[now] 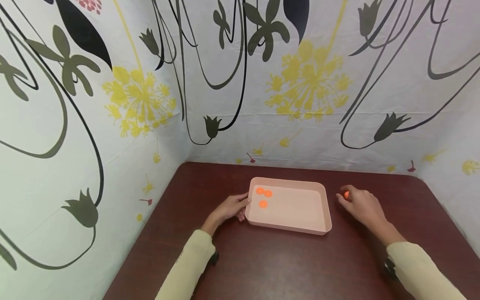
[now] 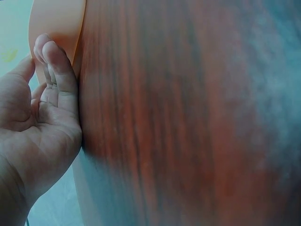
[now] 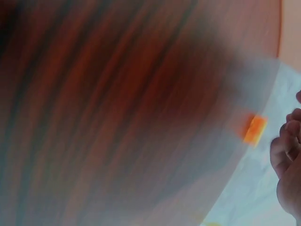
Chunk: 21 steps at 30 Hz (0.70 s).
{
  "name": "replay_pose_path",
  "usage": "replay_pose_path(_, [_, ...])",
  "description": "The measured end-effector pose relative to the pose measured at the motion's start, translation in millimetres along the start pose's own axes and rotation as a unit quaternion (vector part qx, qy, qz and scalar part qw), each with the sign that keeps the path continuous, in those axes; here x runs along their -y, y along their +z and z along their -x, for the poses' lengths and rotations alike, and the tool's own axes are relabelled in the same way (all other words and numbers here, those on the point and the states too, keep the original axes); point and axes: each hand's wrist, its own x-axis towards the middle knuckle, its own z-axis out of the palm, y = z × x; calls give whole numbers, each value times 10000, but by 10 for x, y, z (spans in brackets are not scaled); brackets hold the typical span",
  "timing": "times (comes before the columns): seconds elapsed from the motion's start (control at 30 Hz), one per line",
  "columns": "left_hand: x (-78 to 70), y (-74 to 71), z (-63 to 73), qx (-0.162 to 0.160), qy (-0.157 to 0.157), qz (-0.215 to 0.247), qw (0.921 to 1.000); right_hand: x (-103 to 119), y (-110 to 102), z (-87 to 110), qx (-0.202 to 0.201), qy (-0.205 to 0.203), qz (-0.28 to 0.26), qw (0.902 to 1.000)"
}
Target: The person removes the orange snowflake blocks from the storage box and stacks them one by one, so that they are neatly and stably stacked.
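Observation:
A shallow peach-coloured tray (image 1: 292, 208) lies on the table with three flat orange pieces (image 1: 263, 204) in its left part. At its left end, my left hand (image 1: 228, 207) holds the tray's side, with a digit over the rim. In the left wrist view that hand (image 2: 42, 103) has its fingertips against the tray's outer wall (image 2: 59, 19). Right of the tray, my right hand (image 1: 363, 205) is beside a small orange piece (image 1: 346, 194). The right wrist view shows this orange piece (image 3: 255, 129) on the table, apart from the bent fingers (image 3: 288, 139).
The dark reddish-brown table (image 1: 270, 262) has a glossy surface. Its far and left edges meet a white covering (image 1: 225, 100) printed with flowers and stems. A tray corner (image 3: 291, 33) shows at the right wrist view's upper right.

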Motion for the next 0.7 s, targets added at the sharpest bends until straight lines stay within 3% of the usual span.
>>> replay_pose_path(0.33, [0,4,12,-20,-57,79,10000,487,140,-9,-888,-551,-455,9935])
replay_pose_path(0.5, [14,7,2,16,-21,159,9999,731,210,-46,-780,-588,-788,9921])
replay_pose_path(0.7, [0,12,-20,29,-59,109,9999,1044,285,-69,-329,-159,-1355,9901])
